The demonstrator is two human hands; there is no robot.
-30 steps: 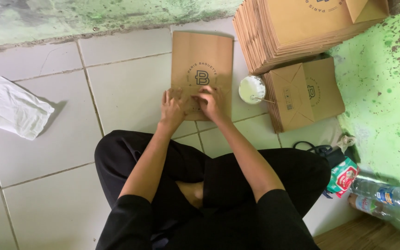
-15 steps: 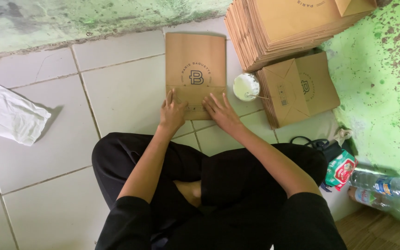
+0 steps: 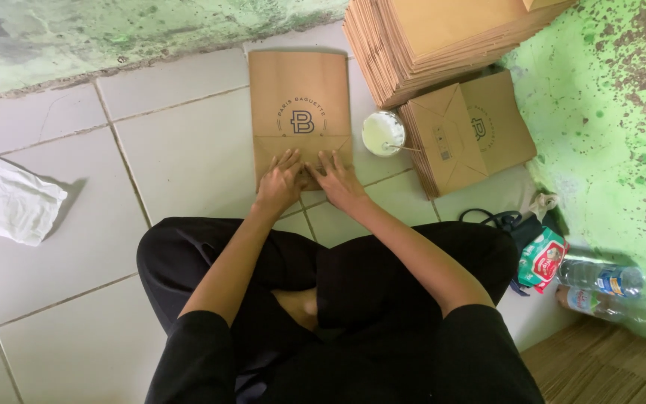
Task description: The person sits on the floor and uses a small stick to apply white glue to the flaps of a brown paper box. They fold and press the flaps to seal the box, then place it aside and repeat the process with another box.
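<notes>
White floor tiles [image 3: 188, 157] run up to a flaking green wall [image 3: 607, 120]. At far left lies a crumpled white cloth [image 3: 9, 198] (it may be thin plastic). The brown paper bag [image 3: 300, 112] lies flat ahead of the seated person; the left hand [image 3: 280, 182] and right hand [image 3: 339, 182] press its folded bottom flap, fingers spread, gripping nothing, seemingly to flatten the crease. Right of it stand a white cup [image 3: 383, 133], folded bags [image 3: 465, 135], and plastic bottles [image 3: 614, 288].

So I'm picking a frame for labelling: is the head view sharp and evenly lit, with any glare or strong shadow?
Head view: sharp, soft daylight; no glare on the paper bag; left hand and right hand unblurred; white cloth casts a soft shadow.
</notes>
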